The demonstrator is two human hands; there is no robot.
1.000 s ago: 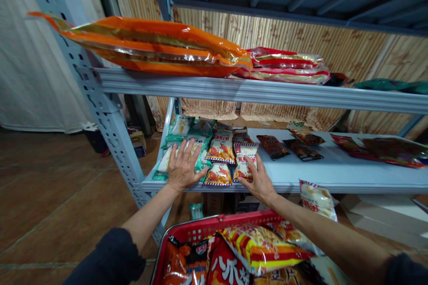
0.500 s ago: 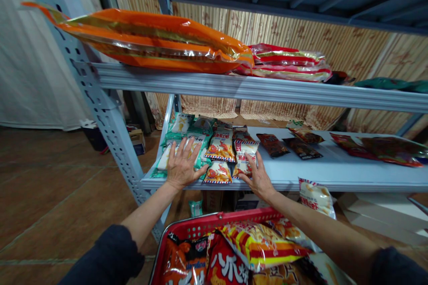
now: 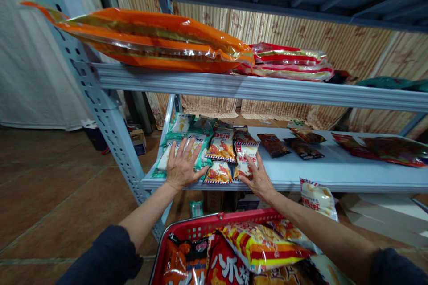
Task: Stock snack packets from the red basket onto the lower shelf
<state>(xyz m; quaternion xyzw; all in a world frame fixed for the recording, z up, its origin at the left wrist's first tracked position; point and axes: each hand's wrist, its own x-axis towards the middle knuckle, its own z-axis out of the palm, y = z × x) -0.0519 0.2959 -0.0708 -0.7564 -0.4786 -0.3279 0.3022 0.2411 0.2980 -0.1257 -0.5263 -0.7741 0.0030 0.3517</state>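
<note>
On the lower shelf my left hand (image 3: 182, 164) lies with its fingers spread over the green-and-white snack bags (image 3: 197, 136). My right hand (image 3: 259, 176) rests its fingertips on the front and right side of a white-and-orange snack bag (image 3: 245, 153); its fingers are apart. Between the two hands lie more bags of that white-and-orange kind, one snack bag (image 3: 220, 142) overlapping another snack bag (image 3: 218, 172) at the shelf's front edge. The palms hide parts of the bags under them.
A red basket (image 3: 200, 221) full of snack bags stands below, in front of the shelf (image 3: 277, 182). Dark snack packets (image 3: 272, 144) lie farther right. Overhead, the upper shelf beam (image 3: 200, 82) carries a large orange bag (image 3: 150, 40) and red bags (image 3: 290, 62). A blue upright (image 3: 110, 120) stands left.
Both hands stay in nearly the same place on the bags. The view has shifted very slightly; no bag has visibly been picked up or moved.
</note>
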